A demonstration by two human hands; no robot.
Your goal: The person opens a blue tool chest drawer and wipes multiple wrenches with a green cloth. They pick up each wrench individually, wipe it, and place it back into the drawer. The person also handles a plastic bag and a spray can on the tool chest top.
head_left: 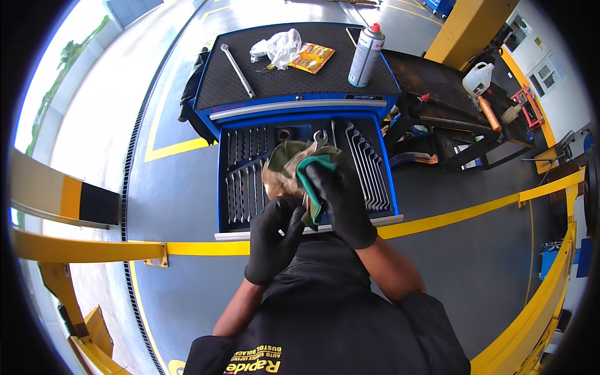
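My right hand (337, 197), in a black glove, is closed on a cloth (289, 169) with green and brown camouflage colours and a green side. The cloth is bunched over an open tool drawer (223, 206). The open jaw of a wrench (320, 135) shows just above the cloth; whether it is wrapped in it I cannot tell. My left hand (273, 237), also black-gloved, is closed at the cloth's lower left edge, and what its fingers grip is hidden. Smaller wrenches (240, 190) lie in rows at the drawer's left, longer ring wrenches (369, 169) at its right.
On the blue cabinet's black top (275, 84) are a long wrench (237, 70), a clear plastic bag (282, 49), a yellow packet (311, 58) and a red-capped spray can (367, 55). A dark workbench (431, 87) stands at the right. Yellow rails (206, 248) cross both sides.
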